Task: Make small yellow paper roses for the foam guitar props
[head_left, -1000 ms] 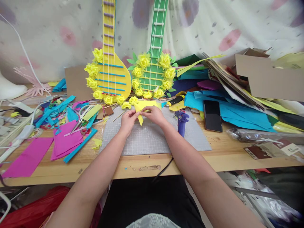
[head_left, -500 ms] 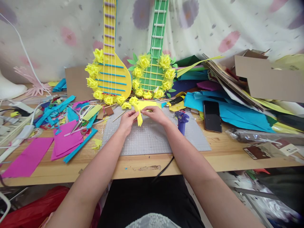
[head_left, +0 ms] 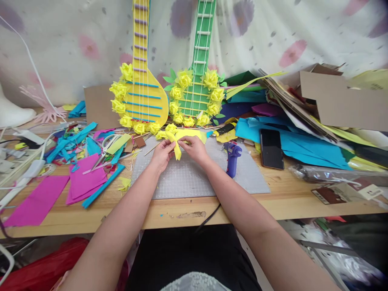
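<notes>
A folded strip of yellow crepe paper is pinched between my two hands above the grey cutting mat. My left hand grips its left side, thumb and fingers together. From the other side, my right hand has its fingertips closed on the same strip. Just behind the hands lie loose yellow paper flowers and a flat yellow paper sheet. A blue glue gun stands on the mat, right of my right forearm.
Yellow and green paper instruments with yellow flowers lean at the back. Scissors, pink sheets and blue scraps lie left. A phone rests on blue paper at right, before stacked cardboard.
My right hand has shifted slightly left, closer to my left hand. The strip looks more gathered between the fingers, and the yellow sheet behind shows more.
</notes>
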